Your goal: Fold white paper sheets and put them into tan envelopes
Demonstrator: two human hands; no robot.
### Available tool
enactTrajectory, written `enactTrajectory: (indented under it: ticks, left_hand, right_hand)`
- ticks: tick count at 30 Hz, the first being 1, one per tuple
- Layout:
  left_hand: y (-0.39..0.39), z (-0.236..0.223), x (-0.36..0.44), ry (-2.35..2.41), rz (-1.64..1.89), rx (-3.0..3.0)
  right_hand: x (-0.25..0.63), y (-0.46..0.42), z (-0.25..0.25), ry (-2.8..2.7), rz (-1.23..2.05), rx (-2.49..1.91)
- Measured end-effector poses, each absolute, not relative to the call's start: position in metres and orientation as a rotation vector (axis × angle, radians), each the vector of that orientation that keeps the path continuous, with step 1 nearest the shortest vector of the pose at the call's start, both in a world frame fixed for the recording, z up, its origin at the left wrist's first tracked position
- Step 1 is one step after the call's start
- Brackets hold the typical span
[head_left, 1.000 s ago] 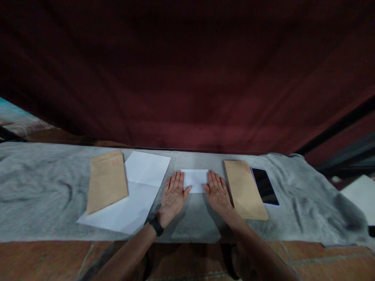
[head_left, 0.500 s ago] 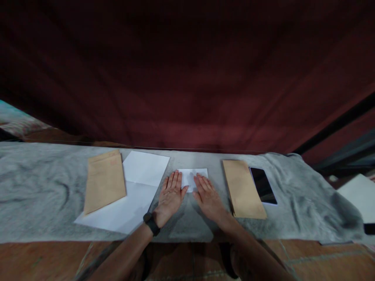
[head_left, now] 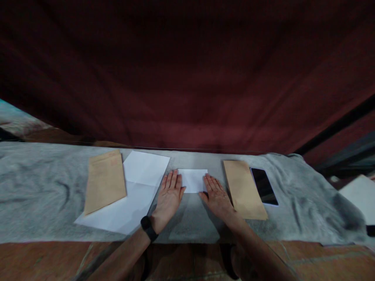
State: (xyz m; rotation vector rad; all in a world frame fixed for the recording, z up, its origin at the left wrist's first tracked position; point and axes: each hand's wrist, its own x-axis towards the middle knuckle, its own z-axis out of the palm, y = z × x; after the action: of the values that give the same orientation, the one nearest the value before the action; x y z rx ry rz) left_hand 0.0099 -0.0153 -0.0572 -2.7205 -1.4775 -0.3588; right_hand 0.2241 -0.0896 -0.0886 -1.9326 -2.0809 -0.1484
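Between my hands a small folded sheet of white paper (head_left: 193, 181) lies flat on the grey cloth (head_left: 187, 218). My left hand (head_left: 169, 195), with a black watch (head_left: 149, 228) on its wrist, rests palm down at the paper's left edge, fingers stretched out. My right hand (head_left: 217, 197) is likewise flat and open, its fingertips at the right edge. Left of my left hand lie larger creased white sheets (head_left: 146, 168), partly under a brown envelope (head_left: 105, 183). Close to my right hand is a stack of brown envelopes (head_left: 245, 191).
A phone (head_left: 264, 186) with a dark screen lies against the right side of the envelope stack. The cloth is rumpled at the far right, near a white object (head_left: 359, 197). A dark red curtain (head_left: 187, 109) hangs behind the cloth-covered surface. Below are reddish floor tiles (head_left: 43, 259).
My right hand has slid right, from on top of the paper to its right edge, baring more of the sheet. My left hand has barely shifted.
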Motion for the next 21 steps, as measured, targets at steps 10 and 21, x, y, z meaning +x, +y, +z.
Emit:
enactTrajectory:
  ticks: [10,21]
  left_hand:
    - [-0.019,-0.053,0.010,-1.051,-0.088,-3.044]
    - [0.002,-0.017,0.002,-1.401,-1.009,-3.097]
  right_hand:
    - [0.226,-0.086,-0.076,-2.107,-0.055,-1.956]
    - [0.245,-0.072,-0.047,-1.683,0.494,-1.704]
